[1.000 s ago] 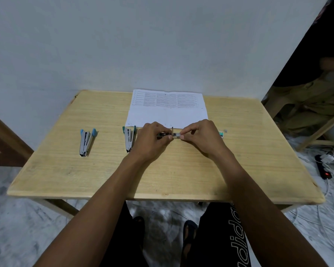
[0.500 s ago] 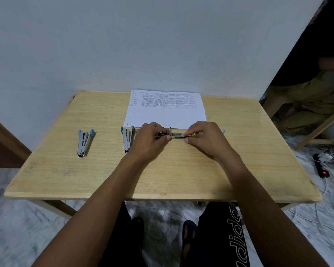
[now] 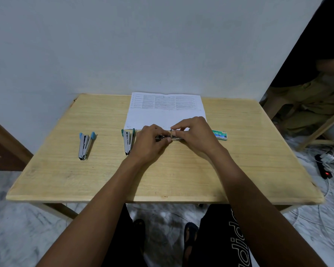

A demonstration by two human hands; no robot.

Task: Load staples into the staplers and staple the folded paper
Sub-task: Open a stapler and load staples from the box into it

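A small metal stapler (image 3: pixel 169 137) lies sideways at the table's middle, between both hands. My left hand (image 3: pixel 150 141) grips its left end. My right hand (image 3: pixel 195 134) pinches its right part, fingertips at the magazine; whether it holds staples is hidden. Two more staplers lie open on the table: a light-blue one (image 3: pixel 84 144) at the left and a green one (image 3: pixel 128 141) just left of my left hand. The folded printed paper (image 3: pixel 165 110) lies behind the hands. A green staple box (image 3: pixel 220 135) sits right of my right hand.
The wooden table (image 3: pixel 181 180) stands against a white wall. A person sits at the far right beside a wooden frame (image 3: pixel 320 132). A power strip (image 3: pixel 324 168) and cables lie on the marble floor at the right. My legs show under the table's front edge.
My right hand slid right along the stapler half a second ago, then came back left toward my left hand, uncovering the green staple box. My left hand kept its grip.
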